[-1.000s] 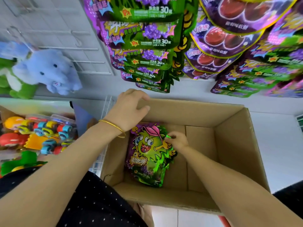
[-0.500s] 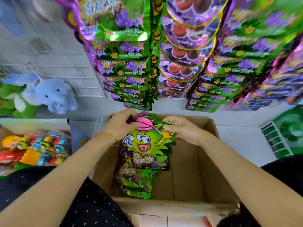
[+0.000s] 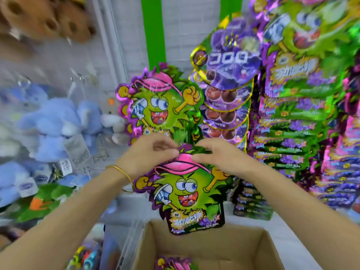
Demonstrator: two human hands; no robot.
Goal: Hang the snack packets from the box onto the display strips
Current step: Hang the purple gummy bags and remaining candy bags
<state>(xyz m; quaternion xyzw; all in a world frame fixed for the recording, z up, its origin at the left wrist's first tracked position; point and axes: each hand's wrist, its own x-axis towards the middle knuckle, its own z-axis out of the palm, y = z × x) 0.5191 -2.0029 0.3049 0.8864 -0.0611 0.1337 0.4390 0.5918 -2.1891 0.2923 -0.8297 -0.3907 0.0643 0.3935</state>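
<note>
A green snack packet (image 3: 187, 193) with a cartoon face and pink cap is held up in front of the display. My left hand (image 3: 148, 154) and my right hand (image 3: 216, 154) pinch its top edge from either side. Just above it, an identical packet (image 3: 159, 106) hangs on a green display strip (image 3: 153, 30). The open cardboard box (image 3: 229, 246) sits below, with another packet (image 3: 173, 265) lying in its bottom.
Purple grape candy packets (image 3: 231, 78) and stacked green-purple packets (image 3: 292, 133) hang to the right. Blue plush toys (image 3: 54, 123) hang on the wire rack at left, a brown plush (image 3: 44, 18) above them. Colourful toys (image 3: 85, 258) lie at lower left.
Both hands lifted the packet out of the box up to the display strip, under the packet hanging there. My view tilted upward from the box to the display.
</note>
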